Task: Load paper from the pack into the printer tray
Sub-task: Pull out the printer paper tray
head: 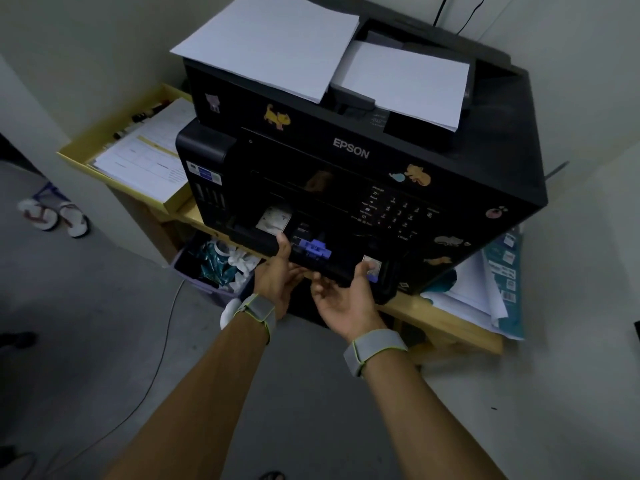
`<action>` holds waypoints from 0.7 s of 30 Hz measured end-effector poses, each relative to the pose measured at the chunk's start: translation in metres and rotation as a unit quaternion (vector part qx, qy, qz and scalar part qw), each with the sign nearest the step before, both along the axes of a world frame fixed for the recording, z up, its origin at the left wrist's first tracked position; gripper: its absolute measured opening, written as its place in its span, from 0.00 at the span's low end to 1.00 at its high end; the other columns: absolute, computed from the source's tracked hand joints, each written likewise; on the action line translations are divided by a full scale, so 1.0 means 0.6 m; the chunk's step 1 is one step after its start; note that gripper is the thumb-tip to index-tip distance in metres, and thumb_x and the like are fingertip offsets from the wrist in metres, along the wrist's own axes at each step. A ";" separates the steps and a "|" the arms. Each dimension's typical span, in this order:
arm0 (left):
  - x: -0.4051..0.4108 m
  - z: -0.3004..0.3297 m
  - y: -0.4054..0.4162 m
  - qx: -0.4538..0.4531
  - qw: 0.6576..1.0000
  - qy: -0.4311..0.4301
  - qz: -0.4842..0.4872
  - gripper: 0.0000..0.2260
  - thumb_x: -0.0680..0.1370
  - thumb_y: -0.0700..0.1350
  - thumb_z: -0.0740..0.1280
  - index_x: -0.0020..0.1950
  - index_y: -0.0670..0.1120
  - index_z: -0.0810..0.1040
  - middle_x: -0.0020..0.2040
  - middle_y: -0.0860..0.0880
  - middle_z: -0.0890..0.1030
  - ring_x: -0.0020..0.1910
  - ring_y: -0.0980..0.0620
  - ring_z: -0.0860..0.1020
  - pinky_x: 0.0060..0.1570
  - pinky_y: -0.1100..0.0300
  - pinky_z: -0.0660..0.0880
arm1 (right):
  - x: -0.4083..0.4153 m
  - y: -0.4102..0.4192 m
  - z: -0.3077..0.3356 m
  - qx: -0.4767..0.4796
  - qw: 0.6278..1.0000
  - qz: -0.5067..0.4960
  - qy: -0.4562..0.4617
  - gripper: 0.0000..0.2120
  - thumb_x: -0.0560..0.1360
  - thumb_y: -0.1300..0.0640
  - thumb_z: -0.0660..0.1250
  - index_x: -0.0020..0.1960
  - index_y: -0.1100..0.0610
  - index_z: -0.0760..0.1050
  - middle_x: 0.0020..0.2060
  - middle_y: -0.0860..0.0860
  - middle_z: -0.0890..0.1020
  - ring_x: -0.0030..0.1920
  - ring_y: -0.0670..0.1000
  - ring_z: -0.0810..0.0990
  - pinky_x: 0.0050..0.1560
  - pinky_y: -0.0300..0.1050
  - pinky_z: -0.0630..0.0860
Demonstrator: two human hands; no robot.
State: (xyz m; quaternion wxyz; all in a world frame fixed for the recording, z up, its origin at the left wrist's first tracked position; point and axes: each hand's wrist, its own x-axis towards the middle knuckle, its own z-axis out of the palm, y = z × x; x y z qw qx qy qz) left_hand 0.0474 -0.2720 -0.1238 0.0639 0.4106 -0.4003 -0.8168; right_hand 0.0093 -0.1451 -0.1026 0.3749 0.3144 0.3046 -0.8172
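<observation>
Fingers of both hands [277, 271] [341, 297] grasping tray [322, 261] front | paper stacks [273, 43] atop printer [450, 174] (unloaded)

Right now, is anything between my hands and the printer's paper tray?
Nothing visible. The left hand and right hand are already on the tray at the printer's lower front.

A black printer [363, 157] is bearing white lettering and yellow-orange cat stickers [277, 116]; white paper sheets [273, 43] are lying on its top. A blue-violet guide piece [313, 249] is showing in the black tray [332, 268]. Grey wristbands [258, 311] with lime-green edging are circling both wrists. A yellow box [104, 133] is holding white printed forms. The floor [86, 323] is appearing grey.
</observation>
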 end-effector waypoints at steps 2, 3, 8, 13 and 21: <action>0.034 -0.006 0.007 0.024 1.000 0.015 0.008 0.30 0.77 0.63 0.67 0.61 0.37 0.77 0.53 0.38 0.85 0.54 0.43 0.85 0.56 0.52 0.81 | 0.026 0.013 -0.001 0.030 0.999 0.031 -0.010 0.41 0.73 0.27 0.63 0.61 0.65 0.76 0.40 0.59 0.83 0.39 0.56 0.82 0.33 0.45 0.77; 0.053 -0.007 0.010 0.031 0.999 0.016 0.012 0.28 0.79 0.60 0.67 0.61 0.35 0.76 0.56 0.35 0.82 0.58 0.40 0.83 0.59 0.50 0.81 | 0.040 0.021 0.000 0.047 0.998 0.048 -0.018 0.40 0.73 0.27 0.63 0.61 0.65 0.74 0.41 0.60 0.83 0.39 0.55 0.83 0.33 0.45 0.78; 0.133 0.029 0.027 0.035 0.999 0.005 0.028 0.17 0.82 0.52 0.66 0.60 0.40 0.73 0.60 0.30 0.79 0.58 0.36 0.82 0.58 0.47 0.81 | 0.113 0.041 0.023 0.094 0.990 0.095 -0.043 0.37 0.77 0.32 0.62 0.64 0.66 0.73 0.48 0.60 0.81 0.42 0.54 0.82 0.38 0.43 0.76; 0.186 0.056 0.045 0.042 0.997 -0.021 0.067 0.12 0.82 0.48 0.66 0.58 0.41 0.71 0.57 0.30 0.80 0.59 0.33 0.81 0.61 0.41 0.78 | 0.164 0.040 0.037 0.138 0.981 0.121 -0.063 0.33 0.81 0.36 0.62 0.68 0.66 0.72 0.50 0.60 0.79 0.39 0.54 0.80 0.36 0.43 0.73; 0.216 0.069 0.051 0.042 0.997 -0.028 0.055 0.11 0.83 0.48 0.65 0.57 0.41 0.69 0.51 0.33 0.78 0.54 0.37 0.80 0.59 0.44 0.80 | 0.184 0.070 0.031 0.195 0.943 0.270 -0.022 0.46 0.79 0.29 0.54 0.75 0.69 0.65 0.72 0.63 0.74 0.71 0.61 0.75 0.64 0.56 0.75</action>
